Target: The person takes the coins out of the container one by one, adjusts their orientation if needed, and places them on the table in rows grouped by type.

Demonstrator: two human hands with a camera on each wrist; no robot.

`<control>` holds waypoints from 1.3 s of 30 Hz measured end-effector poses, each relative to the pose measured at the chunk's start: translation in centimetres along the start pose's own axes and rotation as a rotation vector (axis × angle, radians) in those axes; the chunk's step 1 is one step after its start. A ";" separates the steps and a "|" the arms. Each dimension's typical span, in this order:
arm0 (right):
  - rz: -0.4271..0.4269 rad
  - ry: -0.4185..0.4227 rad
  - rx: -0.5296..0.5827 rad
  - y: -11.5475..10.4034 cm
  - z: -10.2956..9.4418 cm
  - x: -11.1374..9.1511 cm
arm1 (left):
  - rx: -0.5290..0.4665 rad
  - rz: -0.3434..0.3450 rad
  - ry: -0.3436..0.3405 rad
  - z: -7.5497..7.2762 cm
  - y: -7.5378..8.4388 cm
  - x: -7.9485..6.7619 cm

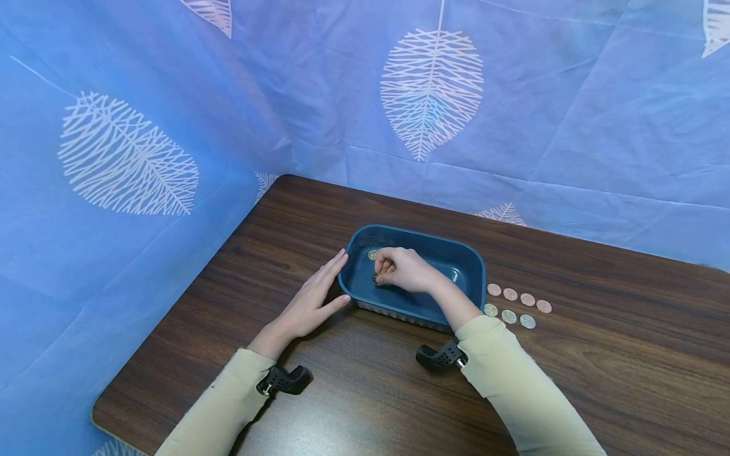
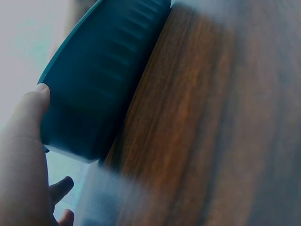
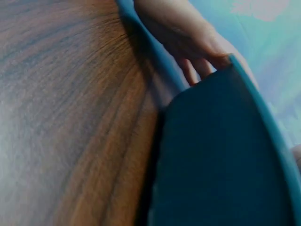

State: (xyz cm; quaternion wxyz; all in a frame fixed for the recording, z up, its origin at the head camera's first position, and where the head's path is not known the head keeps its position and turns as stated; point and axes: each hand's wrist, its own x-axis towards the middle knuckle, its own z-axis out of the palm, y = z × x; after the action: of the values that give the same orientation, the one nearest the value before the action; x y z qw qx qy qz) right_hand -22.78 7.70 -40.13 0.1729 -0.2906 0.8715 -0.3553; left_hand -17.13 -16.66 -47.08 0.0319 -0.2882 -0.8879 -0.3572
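A dark blue rectangular tub [image 1: 472, 266] with ribbed sides stands on the table. My right hand [image 1: 407, 269] reaches down into it, its thumb and fingertips pinching a gold-coloured coin [image 1: 376, 279] near the tub's floor. Just beyond those fingers another gold-coloured coin [image 1: 373, 254] lies at the tub's left end. My left hand [image 1: 310, 301] rests against the left end of the tub with fingers straight, the thumb at the near corner. In the left wrist view that thumb [image 2: 40, 96] touches the rim. The tub's wall hides the right hand's work in the right wrist view.
Right of the tub, coins lie in two rows on the brown wooden table [image 1: 599, 342]: several copper-coloured coins [image 1: 510, 294] behind, and gold and silver ones [image 1: 509, 316] in front. A blue leaf-patterned cloth [image 1: 342, 95] hangs behind and left of the table.
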 end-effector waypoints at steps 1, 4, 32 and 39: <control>-0.003 0.007 0.007 0.0 -0.2 -0.3 | 0.001 -0.001 0.001 0.0 0.0 0.0; -0.010 0.027 0.025 0.1 -0.9 -1.2 | 0.004 -0.002 0.003 0.0 0.1 0.0; 0.134 0.282 0.036 3.8 -6.9 -14.1 | 0.008 -0.006 0.004 0.0 0.2 0.0; 0.168 0.354 -0.025 6.2 -7.9 -18.4 | 0.008 -0.012 0.004 0.1 0.2 -0.1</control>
State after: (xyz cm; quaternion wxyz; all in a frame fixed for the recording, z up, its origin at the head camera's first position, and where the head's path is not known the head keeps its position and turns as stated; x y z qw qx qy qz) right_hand -14.99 26.98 -37.38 0.0423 -0.1517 0.9138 -0.3743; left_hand -16.97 -16.51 -47.08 0.0328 -0.2821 -0.8910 -0.3542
